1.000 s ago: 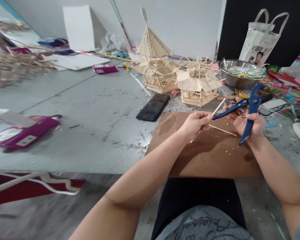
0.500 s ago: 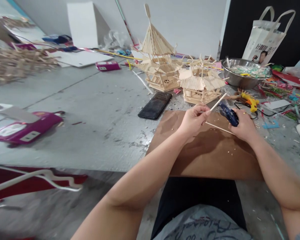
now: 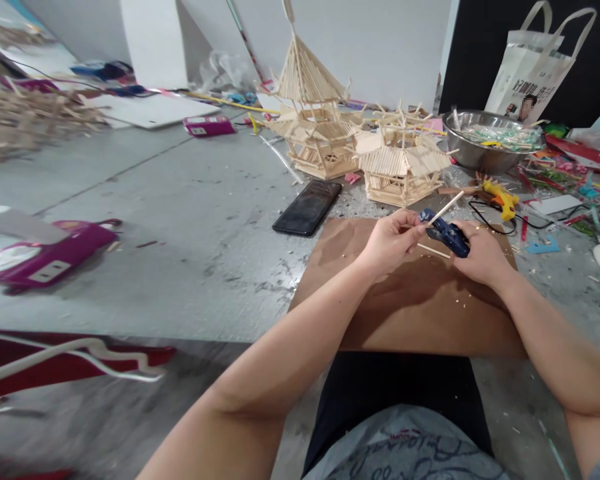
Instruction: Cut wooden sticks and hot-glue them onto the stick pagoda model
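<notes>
Near three o'clock, my left hand (image 3: pixel 397 237) pinches a pale stick (image 3: pixel 449 206); my right hand (image 3: pixel 484 255), wrapped around the blue cutter (image 3: pixel 453 237), has swung it alongside (contact unclear), so tool and stick seem aligned.

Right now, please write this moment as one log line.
left hand: holds stick | right hand: holds blue cutter | table: brown sheet, phone

A pale wall (image 3: pixel 390 53) stands above blurred, seemingly concrete floor (image 3: pixel 125 427).
</notes>
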`<action>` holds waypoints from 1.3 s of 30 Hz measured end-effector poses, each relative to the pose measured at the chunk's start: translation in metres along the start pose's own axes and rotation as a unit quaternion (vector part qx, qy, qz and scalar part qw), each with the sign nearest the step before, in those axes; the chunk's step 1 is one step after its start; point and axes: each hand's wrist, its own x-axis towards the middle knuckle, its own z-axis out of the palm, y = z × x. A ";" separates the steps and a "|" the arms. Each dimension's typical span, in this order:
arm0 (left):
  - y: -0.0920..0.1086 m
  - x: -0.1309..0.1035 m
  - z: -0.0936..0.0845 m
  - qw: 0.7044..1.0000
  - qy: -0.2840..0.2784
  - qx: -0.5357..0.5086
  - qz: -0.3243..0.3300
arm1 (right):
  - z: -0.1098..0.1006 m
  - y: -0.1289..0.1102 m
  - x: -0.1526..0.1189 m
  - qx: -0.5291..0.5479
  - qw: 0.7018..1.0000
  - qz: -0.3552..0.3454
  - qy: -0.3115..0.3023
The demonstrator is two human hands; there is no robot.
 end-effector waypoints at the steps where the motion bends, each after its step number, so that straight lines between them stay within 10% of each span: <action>1: 0.000 0.000 0.000 1.000 -0.004 0.004 -0.001 | -0.001 -0.002 -0.001 0.003 1.000 -0.004 -0.001; 39: 0.005 -0.004 0.003 1.000 -0.013 0.013 -0.012 | -0.008 -0.011 -0.007 -0.011 1.000 0.020 -0.022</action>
